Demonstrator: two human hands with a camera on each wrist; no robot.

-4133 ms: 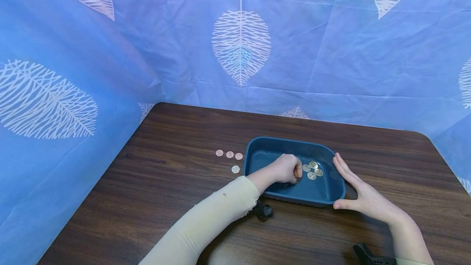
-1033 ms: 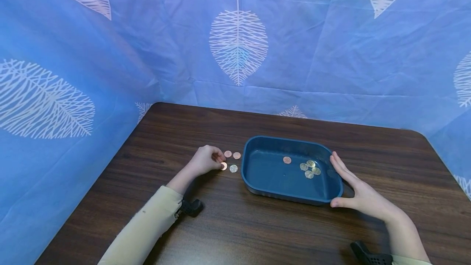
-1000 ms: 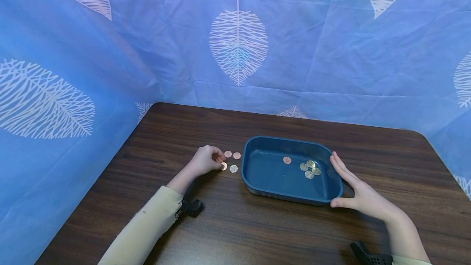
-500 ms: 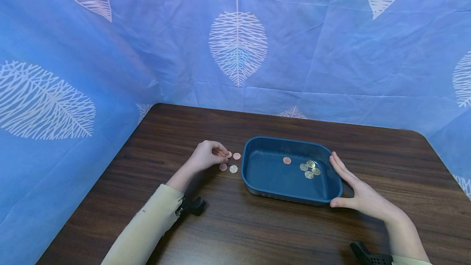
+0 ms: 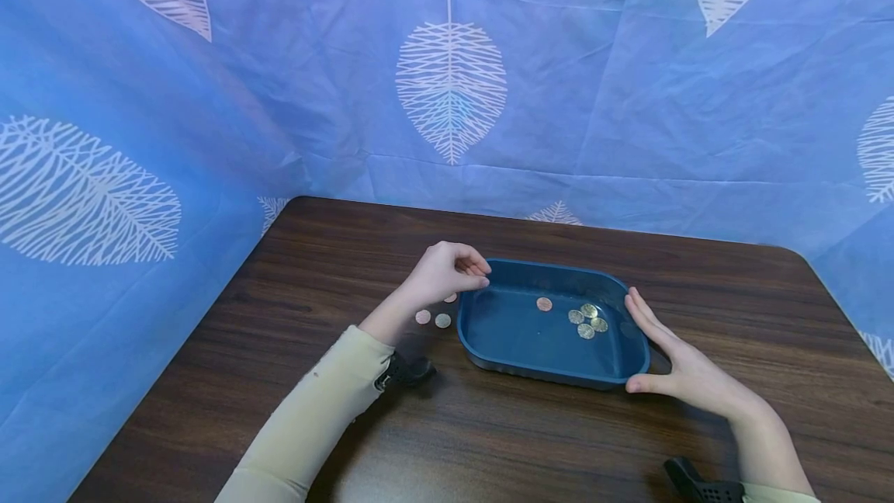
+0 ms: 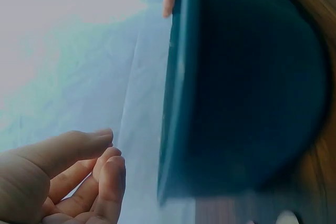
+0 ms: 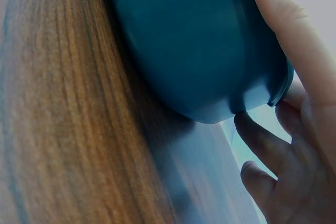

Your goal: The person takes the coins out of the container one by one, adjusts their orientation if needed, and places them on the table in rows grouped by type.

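Over the left rim of the blue tray, my left hand hovers with thumb and fingers loosely bent. Nothing shows between its thumb and fingertips in the left wrist view. Inside the tray lie a copper coin and several gold-coloured coins. On the table left of the tray are a copper coin, a silvery coin and a partly covered copper coin. My right hand rests spread against the tray's right end, fingers and thumb touching its outer wall.
The brown wooden table stretches around the tray. Blue cloth with white leaf shapes hangs behind the table and along its left side. Black wrist mounts sit on both arms.
A copper coin now lies beside the silvery one, left of the tray. My left hand has left it and moved right to the tray's rim. The right hand has stayed put.
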